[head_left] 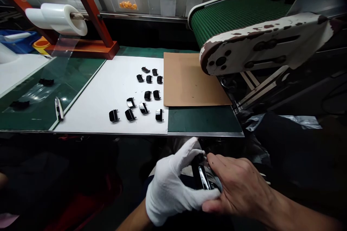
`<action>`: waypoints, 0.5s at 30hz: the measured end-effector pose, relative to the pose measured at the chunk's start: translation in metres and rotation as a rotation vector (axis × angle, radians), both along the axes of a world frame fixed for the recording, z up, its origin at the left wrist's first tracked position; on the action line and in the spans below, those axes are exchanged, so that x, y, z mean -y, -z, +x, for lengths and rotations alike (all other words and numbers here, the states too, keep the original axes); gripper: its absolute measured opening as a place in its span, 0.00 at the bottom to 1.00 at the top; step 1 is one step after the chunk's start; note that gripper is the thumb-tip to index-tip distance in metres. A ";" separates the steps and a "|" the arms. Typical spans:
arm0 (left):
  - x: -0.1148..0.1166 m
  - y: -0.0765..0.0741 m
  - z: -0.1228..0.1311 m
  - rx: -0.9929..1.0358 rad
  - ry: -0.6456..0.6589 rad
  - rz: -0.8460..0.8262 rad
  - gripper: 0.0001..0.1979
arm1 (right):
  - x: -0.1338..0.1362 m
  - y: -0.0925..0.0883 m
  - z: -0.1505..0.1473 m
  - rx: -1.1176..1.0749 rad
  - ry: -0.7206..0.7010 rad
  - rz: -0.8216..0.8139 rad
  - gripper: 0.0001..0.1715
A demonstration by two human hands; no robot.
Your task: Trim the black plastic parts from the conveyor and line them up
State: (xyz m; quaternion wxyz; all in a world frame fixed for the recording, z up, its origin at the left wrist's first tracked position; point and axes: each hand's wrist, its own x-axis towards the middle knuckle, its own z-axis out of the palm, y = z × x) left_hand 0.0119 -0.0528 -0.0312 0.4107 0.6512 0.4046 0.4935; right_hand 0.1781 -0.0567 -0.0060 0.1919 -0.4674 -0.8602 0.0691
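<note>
My left hand [172, 184], in a white glove, curls around a glossy black plastic part [202, 176] below the table's front edge. My bare right hand [238, 187] presses against the same part from the right, fingers closed on it. Several more of these small black parts [146, 95] lie spread on a white sheet [108, 90] on the table ahead of both hands.
A brown cardboard sheet [189, 79] lies right of the white sheet. A green conveyor belt [235, 16] with a worn white end plate [260, 43] overhangs the right side. A clear film roll [58, 18] hangs on an orange stand at back left; a utility knife [58, 108] lies on green matting.
</note>
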 end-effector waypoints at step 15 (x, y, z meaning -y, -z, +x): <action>-0.002 0.006 -0.004 -0.096 -0.037 -0.009 0.42 | 0.000 0.005 -0.001 0.071 -0.019 0.085 0.45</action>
